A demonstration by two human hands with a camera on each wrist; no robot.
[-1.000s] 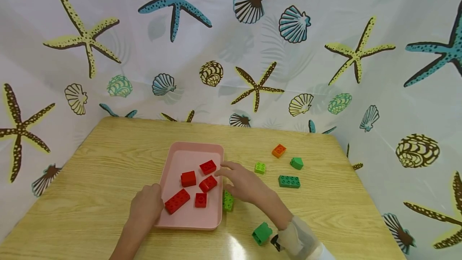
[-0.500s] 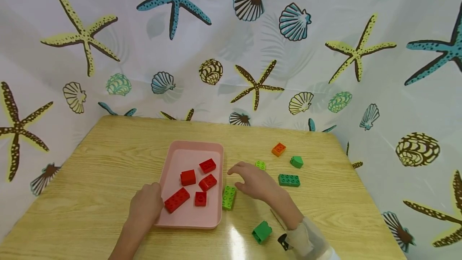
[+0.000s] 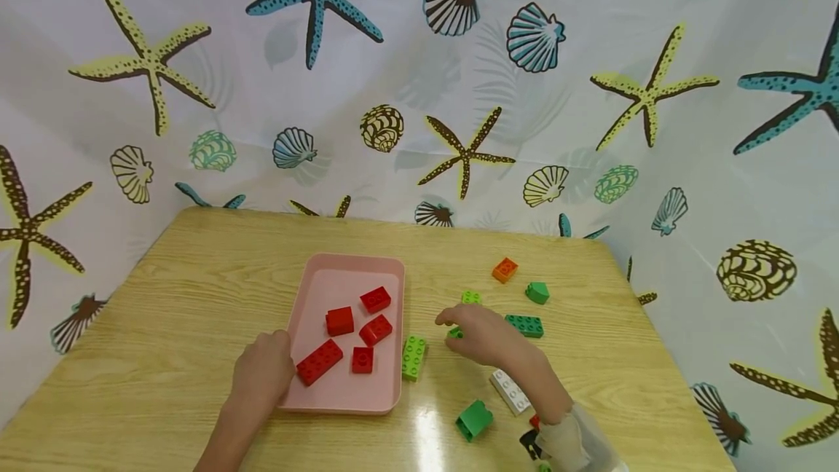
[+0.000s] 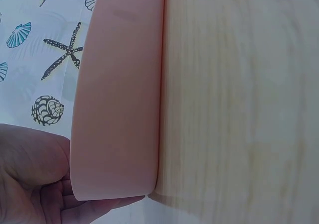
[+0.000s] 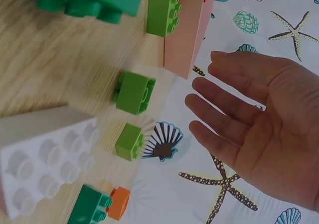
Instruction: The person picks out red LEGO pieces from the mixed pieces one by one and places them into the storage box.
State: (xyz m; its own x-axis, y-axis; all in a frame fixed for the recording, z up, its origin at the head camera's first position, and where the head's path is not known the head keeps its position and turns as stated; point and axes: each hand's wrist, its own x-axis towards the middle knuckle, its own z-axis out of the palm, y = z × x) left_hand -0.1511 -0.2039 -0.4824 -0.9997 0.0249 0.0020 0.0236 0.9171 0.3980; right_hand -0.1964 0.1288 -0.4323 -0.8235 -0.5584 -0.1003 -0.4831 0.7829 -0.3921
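Observation:
A pink tray (image 3: pixel 354 261) stands on the table with several red bricks lying inside, among them a long one (image 3: pixel 320 362). My left hand (image 3: pixel 262 370) grips the tray's left side near its front corner. In the left wrist view, its fingers wrap the corner of the pink wall (image 4: pixel 117 94). To the tray's right, my right hand (image 3: pixel 485 333) hovers over the table with loosely bent fingers and nothing in them. A small green brick (image 3: pixel 455 333) shows partly beneath its fingertips; in the right wrist view the palm (image 5: pixel 269 129) is bare.
Close along the tray's right wall lies a lime eight-stud brick (image 3: pixel 414 358). Behind the right hand are an orange brick (image 3: pixel 505 269), a green angled brick (image 3: pixel 537 293) and a dark green brick (image 3: pixel 524 325). A white brick (image 3: pixel 510 392) and a green brick (image 3: pixel 475 419) lie nearer me.
My right hand has drawn away from the tray's right edge, moving right. The small green brick and the white brick have come into view. My left hand stays on the tray.

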